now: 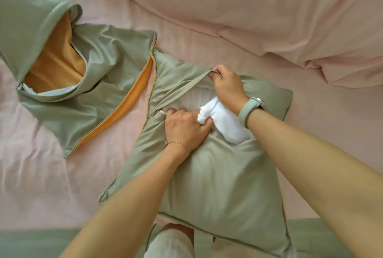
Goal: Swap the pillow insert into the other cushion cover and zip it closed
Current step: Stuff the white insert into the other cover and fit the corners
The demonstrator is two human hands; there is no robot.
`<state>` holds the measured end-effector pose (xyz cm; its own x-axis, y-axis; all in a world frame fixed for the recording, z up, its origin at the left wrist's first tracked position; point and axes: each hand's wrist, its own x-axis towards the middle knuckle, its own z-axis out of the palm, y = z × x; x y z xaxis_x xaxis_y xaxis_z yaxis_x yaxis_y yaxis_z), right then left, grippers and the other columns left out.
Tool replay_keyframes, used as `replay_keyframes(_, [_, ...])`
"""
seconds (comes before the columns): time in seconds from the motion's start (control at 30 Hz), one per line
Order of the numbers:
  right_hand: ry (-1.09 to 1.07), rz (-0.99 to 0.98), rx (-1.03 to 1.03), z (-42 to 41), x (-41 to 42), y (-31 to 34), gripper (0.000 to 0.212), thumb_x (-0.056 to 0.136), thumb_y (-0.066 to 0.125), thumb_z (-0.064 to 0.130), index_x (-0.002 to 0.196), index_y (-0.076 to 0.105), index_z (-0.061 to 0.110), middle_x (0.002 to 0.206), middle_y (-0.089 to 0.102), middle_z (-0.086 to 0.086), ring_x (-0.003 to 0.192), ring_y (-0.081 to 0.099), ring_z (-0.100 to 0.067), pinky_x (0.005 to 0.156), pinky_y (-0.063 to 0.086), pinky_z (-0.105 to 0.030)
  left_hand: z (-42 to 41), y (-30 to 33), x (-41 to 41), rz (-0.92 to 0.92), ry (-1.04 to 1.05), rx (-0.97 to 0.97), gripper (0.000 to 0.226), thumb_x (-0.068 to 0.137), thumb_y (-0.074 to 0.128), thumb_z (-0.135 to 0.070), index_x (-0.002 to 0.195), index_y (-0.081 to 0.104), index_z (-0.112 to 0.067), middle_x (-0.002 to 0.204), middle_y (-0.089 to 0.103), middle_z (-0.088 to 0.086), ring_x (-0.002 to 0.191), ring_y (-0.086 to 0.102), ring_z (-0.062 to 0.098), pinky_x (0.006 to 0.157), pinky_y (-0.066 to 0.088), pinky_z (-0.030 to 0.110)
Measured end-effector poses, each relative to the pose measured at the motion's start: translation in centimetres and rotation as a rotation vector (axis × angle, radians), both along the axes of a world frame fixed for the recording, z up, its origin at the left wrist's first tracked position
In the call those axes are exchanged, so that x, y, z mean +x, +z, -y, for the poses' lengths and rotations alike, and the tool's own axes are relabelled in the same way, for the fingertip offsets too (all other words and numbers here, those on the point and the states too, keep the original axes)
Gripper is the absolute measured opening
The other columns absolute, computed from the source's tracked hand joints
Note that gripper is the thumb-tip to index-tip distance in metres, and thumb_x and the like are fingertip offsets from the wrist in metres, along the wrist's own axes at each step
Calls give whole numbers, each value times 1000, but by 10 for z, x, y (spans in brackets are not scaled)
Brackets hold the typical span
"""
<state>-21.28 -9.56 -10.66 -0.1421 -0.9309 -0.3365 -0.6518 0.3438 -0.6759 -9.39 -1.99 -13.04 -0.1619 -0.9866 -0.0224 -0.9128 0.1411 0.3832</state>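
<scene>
the bed sheet (186, 36) carried a filled green cushion cover (217, 174), the empty cover (99, 83) well left of the fingers. the right hand (228, 85) pinched the opening's upper edge, lifted. the left hand (186, 129) gripped the white insert (223, 125) corner, just below that edge. advised: hold the opening wide, draw the corner out steadily.

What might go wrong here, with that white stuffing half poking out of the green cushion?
1. The left hand pinches only a corner of the white insert; most of it sits inside, so it may bunch at the opening.
2. The right hand pulls the opening's edge of the green cover taut; a hard tug could strain the seam or the zipper.
</scene>
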Motion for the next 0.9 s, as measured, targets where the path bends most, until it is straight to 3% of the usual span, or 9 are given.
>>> replay_keyframes(0.17, [-38,275,40,-14,-8,15,11,91,56,8,86,63,2,67,52,8,60,47,4,68,39,-17,-18,30,13,-115,34,60,42,76,40,-52,47,33,-23,45,52,0,55,51,22,65,26,30])
replay_keyframes(0.27, [46,373,137,-8,-25,40,14,86,62,8,98,69,3,87,65,-1,79,57,1,81,43,-15,-8,42,13,-32,-57,-27,45,79,40,-58,55,51,-21,57,58,-1,61,54,23,67,31,31])
replay_keyframes(0.33, [243,57,46,-6,-35,48,17,87,63,14,102,71,10,102,63,-8,99,53,-16,90,38,-25,-4,50,6,25,-81,-155,35,79,47,-53,76,65,-23,76,64,1,74,58,24,74,34,35])
replay_keyframes(0.4, [334,-285,-55,-10,-44,54,21,88,58,20,105,70,20,105,54,-7,107,43,-23,89,30,-32,-6,52,-5,-25,-138,-349,22,79,58,-33,98,64,-23,102,62,3,96,54,25,85,33,40])
replay_keyframes(0.47, [310,-408,-76,-18,-55,59,25,89,56,23,112,64,22,106,51,-6,109,41,-24,86,30,-34,-7,48,-13,-118,-291,-491,33,77,59,-8,107,58,-22,112,54,0,103,50,23,89,37,40])
replay_keyframes(0.53, [291,-460,-20,-30,-69,60,25,90,54,27,112,58,17,109,52,-6,109,42,-24,80,33,-34,-4,40,-15,-143,-450,-402,36,81,53,-4,113,54,-20,114,53,1,102,52,26,85,42,41])
replay_keyframes(0.63, [280,-456,5,-43,-82,57,19,93,50,24,105,58,12,109,57,-6,104,47,-27,71,28,-29,1,33,-16,31,-499,-70,45,86,43,-32,129,51,-20,119,57,11,103,54,33,86,44,42])
replay_keyframes(0.83, [98,-240,38,-34,-77,39,16,96,41,19,100,52,7,90,63,-12,84,55,-35,70,37,-37,15,18,-36,289,-476,339,90,71,9,-65,149,10,-20,146,29,15,130,30,34,107,23,47])
replay_keyframes(0.9, [25,-201,36,-32,-75,32,17,97,39,20,100,51,8,84,59,-9,84,55,-34,70,37,-37,16,8,-45,303,-437,329,86,73,16,-62,146,23,-15,132,46,15,119,43,33,100,32,46])
